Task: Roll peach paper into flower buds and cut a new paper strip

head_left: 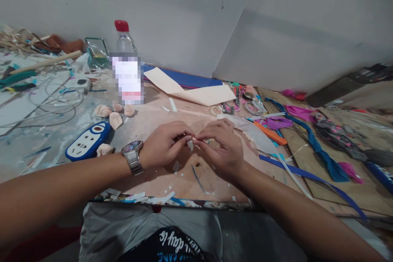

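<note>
Over the middle of the wooden table (215,188), my left hand (166,143) and my right hand (222,145) meet at their fingertips. Both are closed in a pinch on a small whitish scrap (190,144), too small to name further. A watch with a metal band (134,156) is on my left wrist. Left of that hand lie several crumpled peach-coloured pieces (116,120). A folded cream sheet (190,92) rests beyond my hands. Close to my right hand is a white sheet of material (254,133), with an orange cutter (270,133) beside it.
A blue and white power strip (87,141) sits at the left, near a red-capped bottle (124,39) and a blurred-out bright screen (127,80). Blue ribbon strips (310,174) and pink scraps (299,112) lie at the right. Offcuts (141,197) litter the front edge.
</note>
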The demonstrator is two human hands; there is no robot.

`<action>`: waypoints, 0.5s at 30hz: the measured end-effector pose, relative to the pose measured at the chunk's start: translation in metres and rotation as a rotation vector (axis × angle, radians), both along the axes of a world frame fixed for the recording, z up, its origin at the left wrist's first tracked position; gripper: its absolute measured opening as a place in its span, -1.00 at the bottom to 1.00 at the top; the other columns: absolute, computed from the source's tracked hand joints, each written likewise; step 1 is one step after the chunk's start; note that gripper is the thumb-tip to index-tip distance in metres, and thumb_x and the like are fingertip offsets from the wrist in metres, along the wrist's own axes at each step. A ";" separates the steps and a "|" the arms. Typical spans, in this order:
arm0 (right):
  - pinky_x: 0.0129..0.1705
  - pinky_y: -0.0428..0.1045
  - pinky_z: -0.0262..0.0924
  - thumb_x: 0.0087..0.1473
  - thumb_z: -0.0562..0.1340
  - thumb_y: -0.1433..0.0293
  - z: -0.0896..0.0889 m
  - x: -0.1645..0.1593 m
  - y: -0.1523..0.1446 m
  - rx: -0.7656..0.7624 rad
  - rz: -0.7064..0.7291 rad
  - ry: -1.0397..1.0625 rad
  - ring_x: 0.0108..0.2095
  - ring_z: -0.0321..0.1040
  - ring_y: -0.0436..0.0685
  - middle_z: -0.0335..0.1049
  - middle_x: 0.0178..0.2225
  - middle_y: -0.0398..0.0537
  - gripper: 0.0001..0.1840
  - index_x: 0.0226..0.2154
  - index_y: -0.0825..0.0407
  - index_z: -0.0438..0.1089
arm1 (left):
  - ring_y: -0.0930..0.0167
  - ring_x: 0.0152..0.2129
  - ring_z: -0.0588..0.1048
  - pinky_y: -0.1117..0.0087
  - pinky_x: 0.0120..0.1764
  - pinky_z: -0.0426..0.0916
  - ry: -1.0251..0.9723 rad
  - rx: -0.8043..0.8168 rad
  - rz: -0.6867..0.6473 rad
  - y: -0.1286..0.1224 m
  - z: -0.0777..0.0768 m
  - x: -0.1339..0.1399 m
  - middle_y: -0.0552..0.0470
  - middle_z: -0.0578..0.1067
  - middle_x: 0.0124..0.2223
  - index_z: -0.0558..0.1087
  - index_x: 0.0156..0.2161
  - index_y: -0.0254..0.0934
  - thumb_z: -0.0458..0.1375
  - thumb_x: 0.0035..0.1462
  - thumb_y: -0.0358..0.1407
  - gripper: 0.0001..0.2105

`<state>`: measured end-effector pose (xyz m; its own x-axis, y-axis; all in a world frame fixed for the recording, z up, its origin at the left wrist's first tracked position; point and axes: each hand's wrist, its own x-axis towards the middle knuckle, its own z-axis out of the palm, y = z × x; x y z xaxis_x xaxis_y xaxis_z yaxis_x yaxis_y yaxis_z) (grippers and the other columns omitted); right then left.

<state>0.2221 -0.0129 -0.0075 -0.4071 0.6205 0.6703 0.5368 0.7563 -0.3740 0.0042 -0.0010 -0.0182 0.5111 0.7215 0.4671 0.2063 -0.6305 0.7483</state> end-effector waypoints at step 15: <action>-0.03 0.19 0.22 0.20 0.41 0.31 0.002 0.004 0.002 -0.059 0.016 -0.021 -0.19 0.48 0.21 0.60 -0.25 -0.07 -0.85 -0.17 -0.06 0.50 | 0.45 -0.37 0.53 0.42 -0.25 0.39 -0.107 -0.228 0.030 0.001 -0.002 0.003 -0.02 0.63 -0.28 0.60 -0.19 -0.31 0.21 0.33 -0.25 -0.83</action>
<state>0.2256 -0.0109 -0.0052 -0.4304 0.6523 0.6239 0.5330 0.7415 -0.4076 0.0075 0.0001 -0.0199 0.4442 0.8288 0.3403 0.1348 -0.4373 0.8891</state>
